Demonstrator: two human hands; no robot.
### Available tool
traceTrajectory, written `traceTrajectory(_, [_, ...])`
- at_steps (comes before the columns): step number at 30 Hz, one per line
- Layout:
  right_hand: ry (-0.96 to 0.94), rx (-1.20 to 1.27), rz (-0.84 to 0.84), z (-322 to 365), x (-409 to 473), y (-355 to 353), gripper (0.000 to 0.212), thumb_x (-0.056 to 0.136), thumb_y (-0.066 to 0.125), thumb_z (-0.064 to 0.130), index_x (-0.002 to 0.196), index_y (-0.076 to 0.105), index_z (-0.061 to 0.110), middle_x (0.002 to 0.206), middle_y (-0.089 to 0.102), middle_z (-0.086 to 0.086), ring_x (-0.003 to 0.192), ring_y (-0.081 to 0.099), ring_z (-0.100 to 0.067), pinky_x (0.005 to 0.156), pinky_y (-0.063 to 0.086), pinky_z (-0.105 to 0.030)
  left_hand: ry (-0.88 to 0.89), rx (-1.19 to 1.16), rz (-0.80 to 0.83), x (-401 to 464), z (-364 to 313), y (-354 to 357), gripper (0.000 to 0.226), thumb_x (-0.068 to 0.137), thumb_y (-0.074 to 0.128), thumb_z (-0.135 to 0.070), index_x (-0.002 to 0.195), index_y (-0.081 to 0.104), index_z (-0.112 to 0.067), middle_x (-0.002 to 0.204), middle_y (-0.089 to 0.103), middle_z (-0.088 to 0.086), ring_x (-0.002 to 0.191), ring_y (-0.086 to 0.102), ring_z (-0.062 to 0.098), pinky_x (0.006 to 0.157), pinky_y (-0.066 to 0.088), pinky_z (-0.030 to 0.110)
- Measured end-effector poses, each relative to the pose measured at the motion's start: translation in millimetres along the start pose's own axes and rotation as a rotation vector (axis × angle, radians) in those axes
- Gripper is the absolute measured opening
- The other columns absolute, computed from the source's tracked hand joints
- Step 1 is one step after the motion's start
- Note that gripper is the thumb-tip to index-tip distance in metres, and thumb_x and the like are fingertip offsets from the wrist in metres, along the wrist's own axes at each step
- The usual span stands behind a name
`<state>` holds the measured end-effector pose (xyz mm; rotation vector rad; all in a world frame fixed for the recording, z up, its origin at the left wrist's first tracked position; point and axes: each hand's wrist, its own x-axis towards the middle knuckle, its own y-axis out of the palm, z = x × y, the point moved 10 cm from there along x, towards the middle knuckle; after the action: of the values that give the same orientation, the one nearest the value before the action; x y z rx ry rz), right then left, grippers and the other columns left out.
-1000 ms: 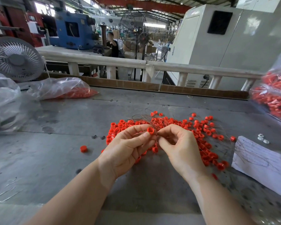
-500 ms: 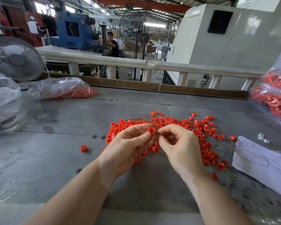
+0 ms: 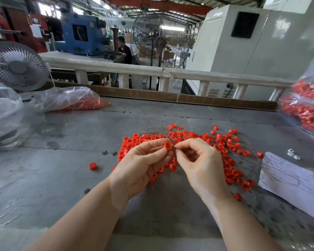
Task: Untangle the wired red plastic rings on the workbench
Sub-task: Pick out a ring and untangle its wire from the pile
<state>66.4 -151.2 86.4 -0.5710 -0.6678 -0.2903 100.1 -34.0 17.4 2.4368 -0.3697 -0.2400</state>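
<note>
Little has shifted since a second ago: both your hands have held position over the pile, the pinched ring barely turned.

Small red plastic ring (image 3: 167, 146) sits raised above the heap, pinched between thumb and forefinger of your left hand (image 3: 142, 166). Your right hand (image 3: 200, 164) is curled, fingertips (image 3: 177, 147) nipping what looks like a thin metal wire just beside that ring; the wire itself is too fine to trace.

Below, the tangled heap of red rings on fine wires (image 3: 203, 142) lies on the grey metal workbench (image 3: 67, 178), spreading right toward a white handwritten paper sheet (image 3: 294, 180). One loose red ring (image 3: 92, 166) lies apart, left.

Step, by my reading: freeing one ring. Next calls for a steady, gentle draw along the wire, watching for snags.
</note>
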Motion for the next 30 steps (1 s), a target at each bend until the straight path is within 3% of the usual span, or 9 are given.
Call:
traceTrajectory(8, [0.017,0.049,0.008,-2,0,2,0.021,0.077,0.071,-0.001,0.076,0.069,0.020,0.069,0.065,0.010,0.065,0.061,-0.006,0.061,0.049,-0.016,-0.010,-0.023,-0.005,2,2,-3,0.022,0.066,0.060,0.002,0.080,0.075,-0.006,0.076,0.071,0.012,0.066,0.070,0.014,0.060,0.057,0.019])
traceTrajectory(11, [0.056,0.097,0.025,-5,0,3,0.020,0.078,0.071,0.000,0.074,0.067,0.019,0.065,0.065,0.010,0.062,0.061,-0.006,0.061,0.050,-0.017,-0.005,-0.040,-0.012,3,2,-4,0.024,0.066,0.060,0.002,0.088,0.069,-0.003,0.075,0.070,0.011,0.066,0.070,0.014,0.059,0.057,0.019])
traceTrajectory(17, [0.119,0.198,0.059,-9,1,6,0.020,0.078,0.072,0.000,0.072,0.068,0.020,0.068,0.068,0.008,0.061,0.063,-0.007,0.061,0.051,-0.018,-0.007,-0.065,-0.037,4,3,-7,0.020,0.065,0.061,0.003,0.079,0.072,-0.004,0.075,0.070,0.013,0.065,0.070,0.016,0.058,0.057,0.020])
traceTrajectory(30, [0.181,0.268,0.072,-17,2,8,0.030,0.078,0.070,-0.002,0.068,0.066,0.026,0.064,0.067,0.010,0.059,0.062,-0.003,0.060,0.052,-0.022,-0.014,-0.065,-0.064,3,3,-9,0.022,0.064,0.060,0.003,0.083,0.071,-0.002,0.076,0.070,0.013,0.066,0.070,0.017,0.061,0.058,0.021])
